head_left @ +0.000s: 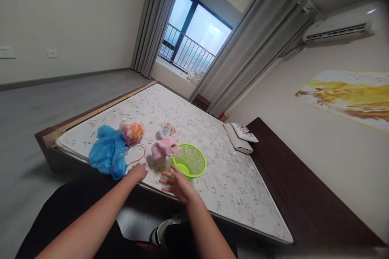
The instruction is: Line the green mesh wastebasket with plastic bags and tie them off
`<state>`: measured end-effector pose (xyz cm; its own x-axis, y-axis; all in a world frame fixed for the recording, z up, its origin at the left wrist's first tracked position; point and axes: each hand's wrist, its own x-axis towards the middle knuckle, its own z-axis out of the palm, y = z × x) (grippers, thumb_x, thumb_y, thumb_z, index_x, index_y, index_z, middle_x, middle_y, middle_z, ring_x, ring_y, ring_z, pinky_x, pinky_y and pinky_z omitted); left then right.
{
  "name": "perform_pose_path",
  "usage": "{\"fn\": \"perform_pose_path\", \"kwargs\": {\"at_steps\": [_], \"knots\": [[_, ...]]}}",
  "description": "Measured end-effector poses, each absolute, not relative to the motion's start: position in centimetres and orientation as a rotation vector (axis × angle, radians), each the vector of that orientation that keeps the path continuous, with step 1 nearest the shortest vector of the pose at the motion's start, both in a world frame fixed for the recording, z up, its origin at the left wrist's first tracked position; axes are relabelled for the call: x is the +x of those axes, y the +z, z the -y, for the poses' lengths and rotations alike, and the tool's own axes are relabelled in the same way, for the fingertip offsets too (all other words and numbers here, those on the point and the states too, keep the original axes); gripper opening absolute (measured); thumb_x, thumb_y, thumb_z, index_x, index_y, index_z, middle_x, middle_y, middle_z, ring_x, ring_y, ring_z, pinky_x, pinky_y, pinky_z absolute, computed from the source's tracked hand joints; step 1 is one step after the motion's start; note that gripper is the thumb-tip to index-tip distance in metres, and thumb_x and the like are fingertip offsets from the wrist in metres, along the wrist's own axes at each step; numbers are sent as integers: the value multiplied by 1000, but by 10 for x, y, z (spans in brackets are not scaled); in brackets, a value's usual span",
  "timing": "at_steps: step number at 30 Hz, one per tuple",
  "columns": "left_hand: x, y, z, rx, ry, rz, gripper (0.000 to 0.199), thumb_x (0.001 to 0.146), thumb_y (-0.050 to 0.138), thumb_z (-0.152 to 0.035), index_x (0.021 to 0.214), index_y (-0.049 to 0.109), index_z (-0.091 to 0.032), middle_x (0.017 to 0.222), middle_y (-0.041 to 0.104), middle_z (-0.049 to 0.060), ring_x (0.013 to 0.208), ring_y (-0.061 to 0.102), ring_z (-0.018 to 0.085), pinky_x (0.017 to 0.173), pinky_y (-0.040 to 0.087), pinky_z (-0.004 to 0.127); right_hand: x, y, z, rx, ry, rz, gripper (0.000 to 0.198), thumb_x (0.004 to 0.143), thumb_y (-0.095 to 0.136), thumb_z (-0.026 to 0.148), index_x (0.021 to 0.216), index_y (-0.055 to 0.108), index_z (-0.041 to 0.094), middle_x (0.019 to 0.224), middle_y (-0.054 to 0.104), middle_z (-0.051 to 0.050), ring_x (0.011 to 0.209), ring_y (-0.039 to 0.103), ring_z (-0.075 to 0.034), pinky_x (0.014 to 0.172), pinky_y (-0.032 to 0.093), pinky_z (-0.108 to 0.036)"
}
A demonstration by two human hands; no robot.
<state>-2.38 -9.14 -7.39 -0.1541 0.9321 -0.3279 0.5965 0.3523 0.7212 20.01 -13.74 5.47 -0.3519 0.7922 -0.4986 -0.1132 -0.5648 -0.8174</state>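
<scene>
right hand (178,185): fingers spread — part-hiding green basket (195,160) | left hand (139,173): can't tell | around: blue bag (107,150), pink cloth (165,147)

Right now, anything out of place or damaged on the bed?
Mildly: the crumpled blue bag appears to sag over the near edge of the mattress, so it might slip off. Otherwise nothing stands out; the green basket looks intact, and no spill or damage is visible.
</scene>
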Motion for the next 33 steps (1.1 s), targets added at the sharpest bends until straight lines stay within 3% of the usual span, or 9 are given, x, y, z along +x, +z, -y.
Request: {"fn": "perform_pose_path", "kwargs": {"at_steps": [3, 5, 8, 11, 17, 20, 23, 29, 33], "knots": [[-67, -76, 96, 1267, 747, -2163, 58, 84, 65, -21, 140, 59, -9, 166, 30, 34, 159, 15, 52, 121, 20, 67, 216, 9, 185, -1405, 2049, 1122, 86, 75, 84, 58, 143, 47, 21, 116, 72, -10, 81, 75, -18, 65, 55, -29], [-90, -78, 104, 1059, 1081, -2274, 58, 82, 67, -19, 139, 58, -15, 167, 34, 25, 162, 0, 46, 124, 10, 64, 235, -15, 210, -1527, 2022, 1209, 80, 70, 84, 63, 131, 56, 18, 113, 72, -11, 78, 74, -17, 61, 50, -26], [-110, -80, 115, 529, 1321, -2160, 35, 70, 73, -18, 104, 63, -16, 116, 69, 14, 150, 35, 48, 117, 28, 63, 264, -34, 234, -1636, 1958, 1191, 76, 67, 81, 67, 120, 61, 17, 109, 71, -10, 74, 71, -15, 60, 47, -25], [-116, -70, 115, 281, 1310, -2029, 17, 70, 67, -18, 80, 53, -18, 71, 56, 2, 105, 66, 36, 88, 53, 45, 284, -38, 243, -1666, 1879, 1143, 69, 67, 80, 65, 113, 62, 17, 104, 71, -9, 71, 69, -15, 61, 46, -25], [-111, 4, 136, 238, 1445, -1417, 20, 70, 61, -10, 89, 65, -15, 72, 66, 2, 57, 61, 14, 57, 54, 23, 279, -43, 234, -1594, 1768, 1056, 54, 71, 75, 60, 103, 61, 19, 97, 71, -6, 66, 66, -15, 59, 43, -26], [-105, 53, 177, 273, 1383, -1153, 45, 65, 70, -5, 109, 75, -12, 96, 78, 9, 73, 72, 19, 66, 61, 24, 261, -33, 220, -1522, 1601, 1240, 36, 80, 68, 49, 101, 63, 20, 100, 72, -8, 75, 69, -18, 63, 47, -28], [-95, 91, 213, 384, 1268, -1152, 66, 65, 83, -14, 130, 74, -15, 119, 78, 12, 92, 77, 27, 77, 64, 27, 236, -4, 198, -1354, 1220, 1540, 32, 86, 63, 39, 113, 66, 21, 120, 71, -13, 112, 68, -26, 90, 55, -39], [-69, 137, 239, 572, 1043, -1129, 87, 63, 90, -26, 147, 66, -26, 129, 75, 13, 102, 76, 34, 81, 64, 37, 171, 55, 151, -1035, 965, 2035, 113, 65, 93, 39, 162, 37, 23, 169, 35, -18, 158, 29, -37, 128, 23, -58], [-64, 161, 238, 802, 871, -1149, 99, 47, 96, -28, 142, 70, -31, 133, 72, 11, 126, 65, 45, 96, 60, 46, 167, 78, 123, -989, 1100, 1930, 65, 76, 71, 13, 138, 63, 28, 135, 69, -9, 130, 59, -30, 115, 42, -49]]}}
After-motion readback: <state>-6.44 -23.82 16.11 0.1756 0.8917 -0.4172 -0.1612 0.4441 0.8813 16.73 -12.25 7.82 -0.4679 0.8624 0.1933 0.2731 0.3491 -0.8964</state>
